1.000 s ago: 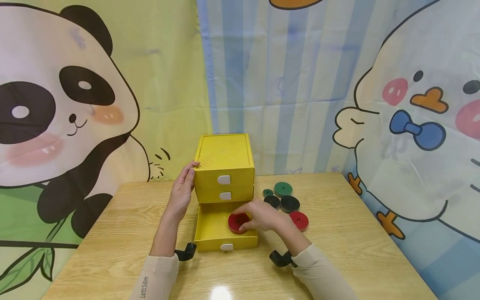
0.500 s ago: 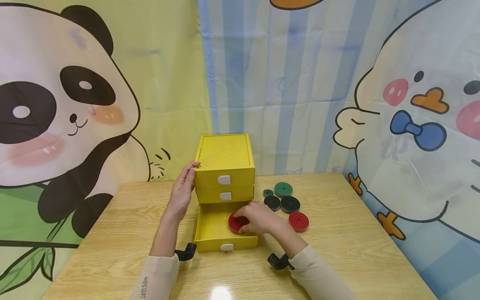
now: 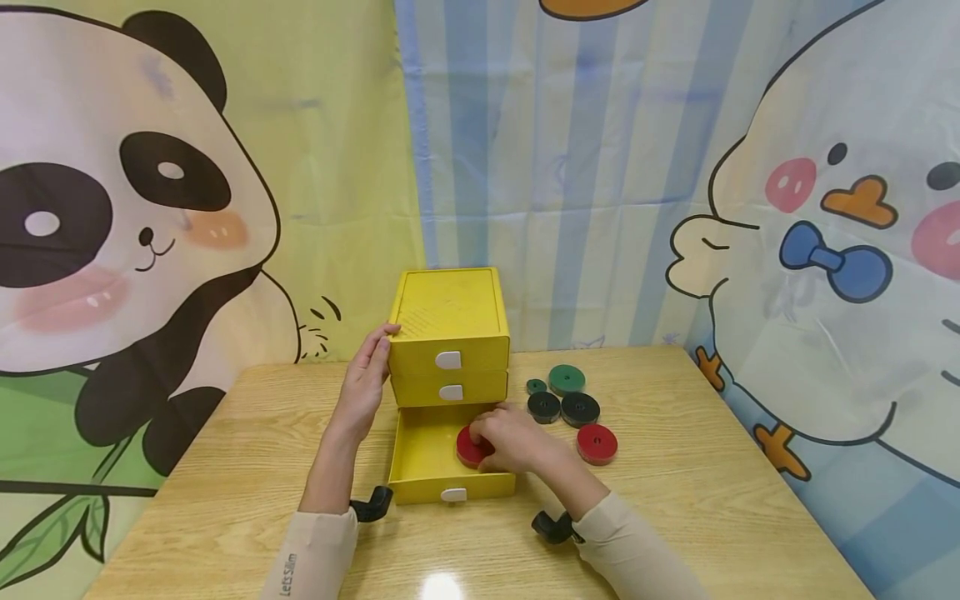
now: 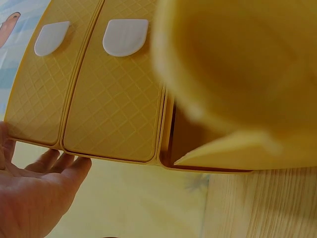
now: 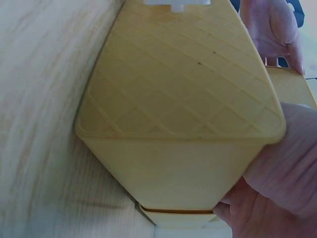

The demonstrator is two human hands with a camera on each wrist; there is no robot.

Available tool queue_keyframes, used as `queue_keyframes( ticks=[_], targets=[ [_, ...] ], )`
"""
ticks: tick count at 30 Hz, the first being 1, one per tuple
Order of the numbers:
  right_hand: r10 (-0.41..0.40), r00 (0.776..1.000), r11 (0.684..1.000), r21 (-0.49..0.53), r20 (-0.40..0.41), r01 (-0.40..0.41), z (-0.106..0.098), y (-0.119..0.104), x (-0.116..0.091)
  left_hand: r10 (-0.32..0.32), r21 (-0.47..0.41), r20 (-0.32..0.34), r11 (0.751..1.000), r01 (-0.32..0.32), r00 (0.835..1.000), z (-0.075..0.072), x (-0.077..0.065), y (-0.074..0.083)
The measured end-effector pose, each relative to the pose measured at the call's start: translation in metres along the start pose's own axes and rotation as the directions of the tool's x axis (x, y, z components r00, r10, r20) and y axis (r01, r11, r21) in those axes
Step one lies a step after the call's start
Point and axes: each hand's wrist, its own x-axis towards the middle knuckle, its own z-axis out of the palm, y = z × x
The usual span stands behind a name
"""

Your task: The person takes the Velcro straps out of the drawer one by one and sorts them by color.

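In the head view, my left hand point(image 3: 366, 379) rests with straight fingers along the left side of the yellow drawer box point(image 3: 450, 304). Its fingers point(image 4: 77, 171) touch that side in the left wrist view. My right hand point(image 3: 513, 437) reaches into the pulled-out bottom drawer point(image 3: 420, 442), fingers bent over a thick red disc point(image 3: 467, 450). This disc lies flat on the drawer's floor, its right part covered by the hand. In the right wrist view the drawer's front panel point(image 5: 183, 74) hides the fingertips and the disc.
Right of the box lie a second red disc point(image 3: 597, 444), two black discs point(image 3: 580, 409), a large green disc point(image 3: 567, 380) and a small green one point(image 3: 536, 386). The upper two drawers are closed. A printed curtain point(image 3: 570, 183) hangs behind the wooden table point(image 3: 720, 500).
My right hand's fingers have drawn in from the red disc's far left edge toward its middle, and the forearm has shifted slightly left. The disc and the left hand have stayed put.
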Motion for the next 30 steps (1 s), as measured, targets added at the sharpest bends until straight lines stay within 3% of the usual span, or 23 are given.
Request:
queue_keyframes(
  ticks=[7, 12, 16, 22, 27, 30],
  targets=[
    [-0.002, 1.000, 1.000, -0.012, -0.017, 0.002, 0.003, 0.000, 0.000, 0.002, -0.004, -0.003, 1.000, -0.002, 1.000, 0.000, 0.000, 0.000],
    [0.022, 0.999, 0.990, 0.137, -0.029, -0.018, -0.005, 0.001, -0.003, -0.004, -0.005, -0.005, 1.000, 0.004, 1.000, 0.001, 0.000, 0.001],
    [0.029, 0.999, 0.954, 0.300, -0.031, -0.018, -0.020, 0.007, -0.009, -0.011, 0.003, -0.009, 1.000, 0.011, 1.000, 0.002, 0.000, 0.002],
    [0.016, 0.999, 0.884, 0.467, -0.040, 0.005, -0.040, 0.019, -0.021, -0.013, 0.014, -0.011, 1.000, 0.013, 1.000, 0.000, 0.000, 0.001],
    [0.017, 0.998, 0.820, 0.572, -0.058, 0.020, -0.054, 0.032, -0.033, -0.014, 0.012, -0.011, 1.000, 0.014, 1.000, 0.000, 0.000, 0.000],
    [0.024, 0.997, 0.808, 0.589, -0.070, 0.022, -0.059, 0.039, -0.040, -0.010, 0.014, -0.011, 1.000, 0.010, 1.000, 0.000, 0.001, 0.000]
  ],
)
